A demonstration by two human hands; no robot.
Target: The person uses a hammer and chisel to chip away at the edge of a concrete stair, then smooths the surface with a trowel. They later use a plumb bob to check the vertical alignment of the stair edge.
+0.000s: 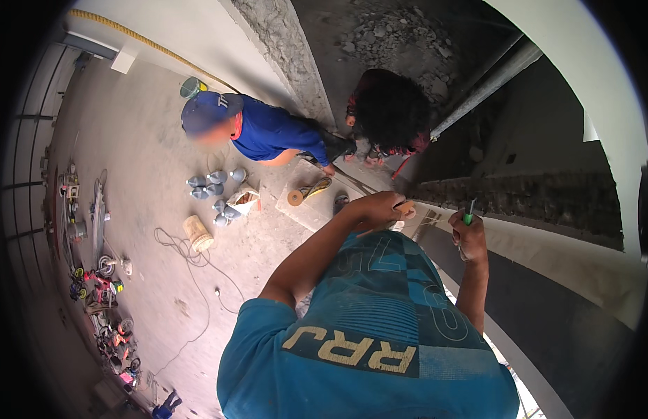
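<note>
The left hand (pixel 380 207) closes around an orange round piece (pixel 406 209); the right hand (pixel 469 236) grips a green-handled tool (pixel 469 212) above the pale ledge (pixel 547 244).

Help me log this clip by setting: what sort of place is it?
Most likely a building site under construction. A raw chiselled concrete edge with rubble runs above, grey pipe fittings and a cable lie on the dusty floor, and power tools line the left side.

The person wears a teal-blue short-sleeved T-shirt (pixel 366 328) — dusty, with a darker checked panel across the middle and large pale letters printed near the lower edge. Both forearms are bare below the sleeves — no gloves, no watch.
</note>
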